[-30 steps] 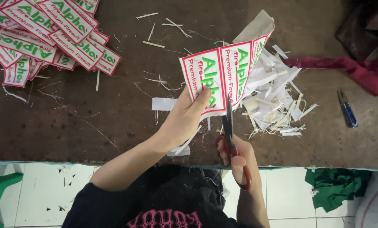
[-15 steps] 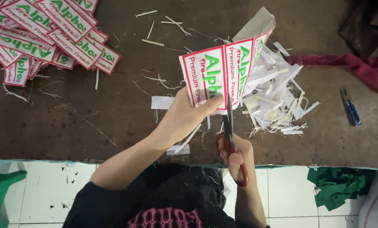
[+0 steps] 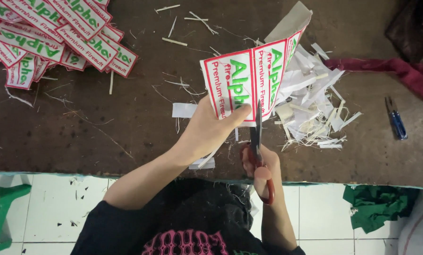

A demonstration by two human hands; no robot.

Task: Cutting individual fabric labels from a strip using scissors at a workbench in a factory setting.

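My left hand pinches the lower edge of a white sheet of printed labels with red borders and green lettering, holding it up over the brown table. My right hand grips red-handled scissors. Their blades point away from me and bite into the sheet's lower edge between two labels. A pile of white paper offcuts lies just right of the sheet.
A heap of cut labels lies at the table's far left. A red cloth and small blue snips are at the right. Below the table edge are white floor tiles, a green stool and green cloth.
The sheet has shifted slightly and the scissor blades have advanced a little into its lower edge. Both hands stay in nearly the same place.
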